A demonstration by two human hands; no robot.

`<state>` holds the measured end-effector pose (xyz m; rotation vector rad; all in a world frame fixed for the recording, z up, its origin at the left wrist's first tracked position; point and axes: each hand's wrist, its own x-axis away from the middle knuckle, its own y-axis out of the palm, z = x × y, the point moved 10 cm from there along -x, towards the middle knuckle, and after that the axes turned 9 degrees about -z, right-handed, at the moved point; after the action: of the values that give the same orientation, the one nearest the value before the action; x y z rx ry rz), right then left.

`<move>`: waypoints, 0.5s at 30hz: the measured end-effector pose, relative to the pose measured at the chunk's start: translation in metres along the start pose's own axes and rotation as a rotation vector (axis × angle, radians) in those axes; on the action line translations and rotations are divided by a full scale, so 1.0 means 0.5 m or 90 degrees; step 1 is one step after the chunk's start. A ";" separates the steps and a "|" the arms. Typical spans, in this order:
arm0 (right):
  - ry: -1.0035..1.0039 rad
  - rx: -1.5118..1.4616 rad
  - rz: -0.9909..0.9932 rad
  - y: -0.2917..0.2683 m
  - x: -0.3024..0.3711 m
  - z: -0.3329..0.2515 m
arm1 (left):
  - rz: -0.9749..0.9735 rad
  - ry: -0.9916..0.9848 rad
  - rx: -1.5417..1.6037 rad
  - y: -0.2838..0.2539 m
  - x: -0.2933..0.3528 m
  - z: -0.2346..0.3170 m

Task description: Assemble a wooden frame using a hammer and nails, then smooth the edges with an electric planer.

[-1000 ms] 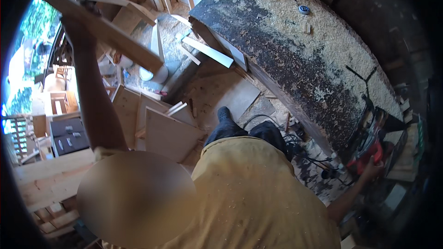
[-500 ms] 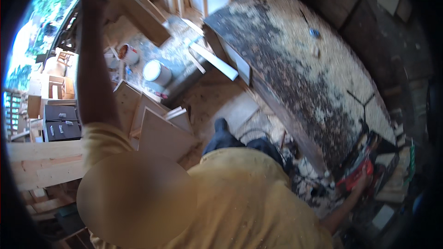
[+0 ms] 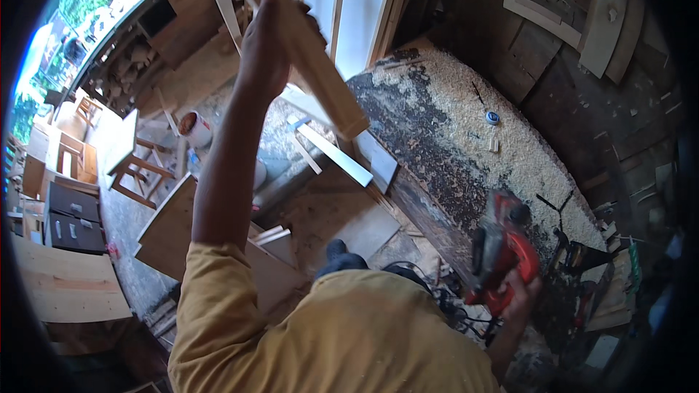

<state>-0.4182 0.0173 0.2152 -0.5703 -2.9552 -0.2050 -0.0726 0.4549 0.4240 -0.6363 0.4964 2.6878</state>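
My left hand [image 3: 266, 54] is raised at the upper middle, its fingers wrapped round a long wooden beam [image 3: 320, 76]. The beam tilts, with its near end hanging by the far left corner of the workbench [image 3: 437, 167] and its other end leaving the picture at the top. On the right, my right hand [image 3: 518, 298] grips a red and black electric planer [image 3: 506, 251] by its handle. The planer is held over the front part of the bench and looks a little blurred. Pale wood shavings [image 3: 466, 91] cover much of the worn, dark bench top.
A small blue round object [image 3: 492, 118] and a Y-shaped dark piece [image 3: 557, 205] lie on the bench. White strips [image 3: 338, 156] lean at its left end. Wooden panels [image 3: 171, 229], a stool [image 3: 135, 156] and a bucket [image 3: 195, 129] stand left. Cables [image 3: 466, 314] lie near my legs.
My left hand has carried the beam rightward, toward the bench. The planer has been lifted by my right hand from the bench's right end and brought left and up.
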 end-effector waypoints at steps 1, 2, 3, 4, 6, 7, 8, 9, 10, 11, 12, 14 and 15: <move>-0.027 -0.011 -0.027 0.051 -0.005 -0.024 | 0.042 0.013 -0.027 0.007 -0.005 0.005; -0.042 -0.017 -0.063 0.099 -0.004 -0.043 | 0.054 0.016 -0.031 0.010 -0.012 0.018; -0.065 -0.024 -0.097 0.148 -0.013 -0.068 | 0.062 0.027 -0.033 0.008 -0.030 0.024; -0.067 -0.018 -0.098 0.182 -0.017 -0.085 | 0.056 0.004 -0.038 0.011 -0.040 0.013; -0.141 -0.084 -0.211 0.280 -0.020 -0.139 | 0.030 -0.005 -0.058 -0.009 -0.052 0.004; -0.144 -0.083 -0.210 0.308 -0.034 -0.158 | 0.012 -0.014 -0.054 -0.011 -0.056 0.000; -0.167 -0.068 -0.259 0.349 -0.042 -0.181 | 0.013 -0.018 -0.051 -0.018 -0.060 -0.005; -0.190 -0.055 -0.311 0.387 -0.045 -0.203 | 0.029 -0.013 -0.060 -0.028 -0.066 0.000; -0.169 -0.016 -0.300 0.402 -0.052 -0.204 | 0.046 -0.008 -0.069 -0.038 -0.070 0.002; -0.173 -0.015 -0.301 0.418 -0.055 -0.213 | 0.045 -0.005 -0.069 -0.040 -0.071 0.007; -0.167 -0.005 -0.324 0.441 -0.058 -0.217 | 0.029 0.015 -0.085 -0.037 -0.073 0.018; -0.163 0.007 -0.348 0.461 -0.066 -0.218 | 0.013 0.035 -0.100 -0.039 -0.075 0.029; -0.161 0.023 -0.356 0.466 -0.071 -0.214 | -0.013 0.044 -0.083 -0.035 -0.074 0.032</move>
<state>-0.2872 0.2021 0.3404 0.2715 -3.2829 -0.1344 -0.0402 0.4679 0.4507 -0.7676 0.3321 2.7034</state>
